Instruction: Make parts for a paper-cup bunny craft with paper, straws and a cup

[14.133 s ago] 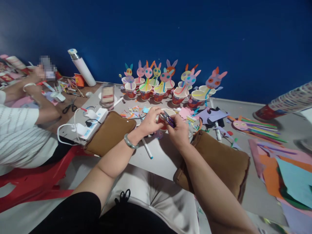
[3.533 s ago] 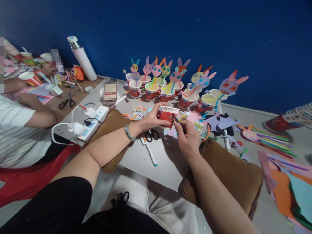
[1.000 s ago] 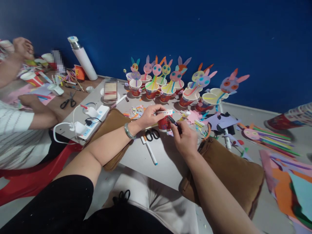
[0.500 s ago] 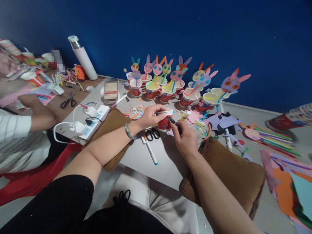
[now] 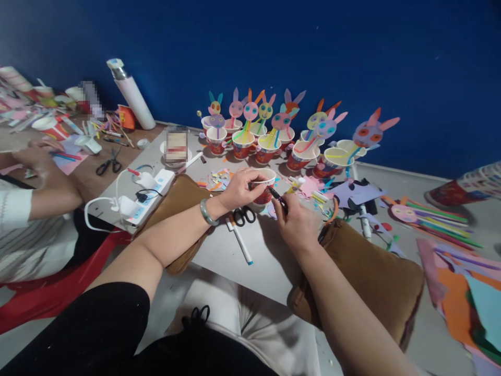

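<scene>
My left hand (image 5: 241, 189) is closed round the rim of a red paper cup (image 5: 265, 196) with a white inside, its mouth turned partly towards me. In my right hand (image 5: 299, 223) is a slim black pen-shaped tool (image 5: 277, 198), whose tip points at the cup's right side; whether it touches cannot be seen. Black-handled scissors (image 5: 244, 216) lie just below the cup, blades hidden by my left hand. A white marker (image 5: 240, 243) with a blue end lies nearer to me.
Rabbit-faced paper cups (image 5: 266, 141) stand in rows along the blue wall. Brown cushions (image 5: 368, 282) lie under my forearms. A power strip (image 5: 152, 196), coloured straws (image 5: 442, 222) and paper scraps (image 5: 354, 193) surround the work. At left, another person's hand (image 5: 39, 156) works.
The red cup has tipped so that more of its opening shows. My right hand and the black tool have shifted slightly left. The other person's arm has moved.
</scene>
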